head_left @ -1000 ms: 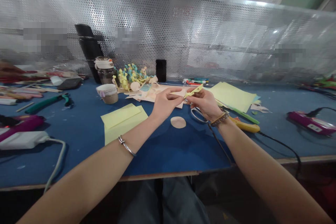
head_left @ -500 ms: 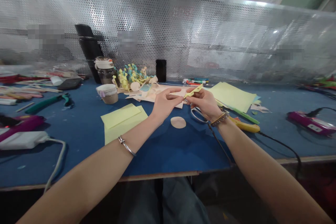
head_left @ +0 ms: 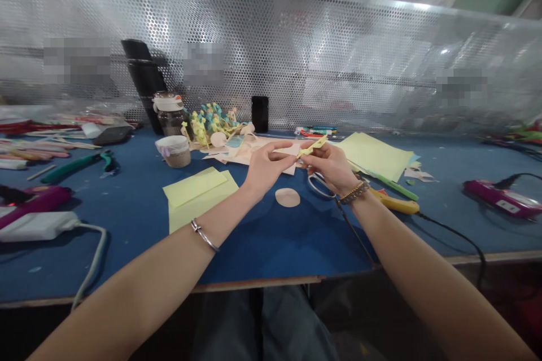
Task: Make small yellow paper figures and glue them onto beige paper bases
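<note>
My right hand (head_left: 329, 166) is closed in a pinch on the yellow paper strip (head_left: 312, 146), held clear above the surface (head_left: 271, 240), while my left hand (head_left: 269, 166) meets the strip's lower end, its grip indiscernible, with the scissors (head_left: 317, 186) lying just below and a paper disc (head_left: 287, 197) nearby.

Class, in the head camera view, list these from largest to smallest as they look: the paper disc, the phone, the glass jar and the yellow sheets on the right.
1. Yellow sheets
2. Glass jar
3. Phone and paper disc: they look alike, and the disc is nearer the camera, so unranked.
</note>
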Demonstrator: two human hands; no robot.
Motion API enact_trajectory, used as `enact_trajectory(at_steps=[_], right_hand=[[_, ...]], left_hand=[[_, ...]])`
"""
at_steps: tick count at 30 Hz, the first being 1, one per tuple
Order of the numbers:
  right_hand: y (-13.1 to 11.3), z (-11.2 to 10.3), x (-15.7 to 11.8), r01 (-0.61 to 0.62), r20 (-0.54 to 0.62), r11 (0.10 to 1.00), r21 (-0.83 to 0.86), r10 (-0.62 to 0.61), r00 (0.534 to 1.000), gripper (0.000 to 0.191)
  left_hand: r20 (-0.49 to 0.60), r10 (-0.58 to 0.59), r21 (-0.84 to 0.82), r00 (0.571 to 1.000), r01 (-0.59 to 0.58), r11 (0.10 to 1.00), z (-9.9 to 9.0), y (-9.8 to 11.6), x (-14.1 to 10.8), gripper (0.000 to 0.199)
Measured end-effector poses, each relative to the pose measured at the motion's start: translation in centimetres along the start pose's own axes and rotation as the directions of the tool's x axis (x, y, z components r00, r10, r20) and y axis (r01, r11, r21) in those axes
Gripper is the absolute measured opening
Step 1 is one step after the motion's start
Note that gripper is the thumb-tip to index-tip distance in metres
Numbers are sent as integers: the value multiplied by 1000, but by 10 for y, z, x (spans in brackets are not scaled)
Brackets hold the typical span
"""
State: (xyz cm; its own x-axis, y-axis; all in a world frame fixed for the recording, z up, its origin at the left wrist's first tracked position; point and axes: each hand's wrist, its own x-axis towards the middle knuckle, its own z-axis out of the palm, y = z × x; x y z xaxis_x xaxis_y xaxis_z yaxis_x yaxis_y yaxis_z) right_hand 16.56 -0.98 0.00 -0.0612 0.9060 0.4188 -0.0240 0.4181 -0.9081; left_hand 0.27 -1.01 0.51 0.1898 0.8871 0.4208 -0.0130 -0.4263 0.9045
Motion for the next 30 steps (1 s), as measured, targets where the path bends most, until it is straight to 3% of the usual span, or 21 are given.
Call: enact_trajectory(at_steps=[8, 13, 25, 30], right_hand=[[0, 0, 0, 6, 7, 1000, -4, -6, 1000, 35], [-1, 0, -1, 2, 13, 1000, 3, -2, 1000, 37], [-1, -1, -1, 5, -15, 1000, -4, -5, 1000, 37], [-2, -1, -1, 22, 9, 1000, -6, -22, 1000, 38]], left_hand=[[34, -139, -170, 990, 143, 975, 1, -9, 3, 40], [32, -158, -192, 987, 161, 968, 1, -8, 3, 42], [29, -70, -73, 997, 72, 995, 0, -6, 1, 30], [37, 18, -9, 999, -18, 1000, 2, -4, -1, 34]])
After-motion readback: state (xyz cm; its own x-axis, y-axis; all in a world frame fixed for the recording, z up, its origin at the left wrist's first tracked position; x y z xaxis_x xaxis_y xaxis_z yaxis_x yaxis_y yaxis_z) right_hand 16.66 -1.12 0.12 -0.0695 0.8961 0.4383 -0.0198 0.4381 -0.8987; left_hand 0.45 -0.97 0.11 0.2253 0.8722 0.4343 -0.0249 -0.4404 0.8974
